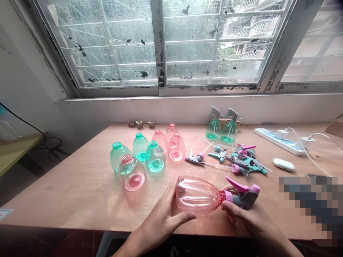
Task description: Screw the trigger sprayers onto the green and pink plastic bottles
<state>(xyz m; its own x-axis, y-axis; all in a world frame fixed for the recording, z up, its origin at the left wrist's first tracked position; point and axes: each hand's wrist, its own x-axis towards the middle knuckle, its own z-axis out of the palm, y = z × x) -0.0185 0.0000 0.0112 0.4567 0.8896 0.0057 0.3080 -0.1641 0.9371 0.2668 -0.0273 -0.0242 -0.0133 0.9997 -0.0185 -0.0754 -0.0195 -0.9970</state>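
Observation:
A clear pink spray bottle (pixel 198 195) lies sideways between my hands above the table's front edge, its base to the left. My left hand (pixel 167 210) is wrapped around the base end, thumb underneath. At the neck, the fingers of my right hand (pixel 235 212) grip the pink collar of the grey and pink trigger sprayer (pixel 245 194), which sits on the bottle's mouth. Beyond my left hand stand several open bottles without heads, among them a pink bottle (pixel 132 175) and a green bottle (pixel 155 157). Loose trigger sprayers (pixel 241 160) lie in a heap behind my right hand.
Two green bottles with grey sprayers (pixel 229 130) stand near the wall. To the right are a white power strip (pixel 278 141) with plugs and cables, and a small white case (pixel 284 164). Small cubes (pixel 139 124) sit along the table's back edge, below the window.

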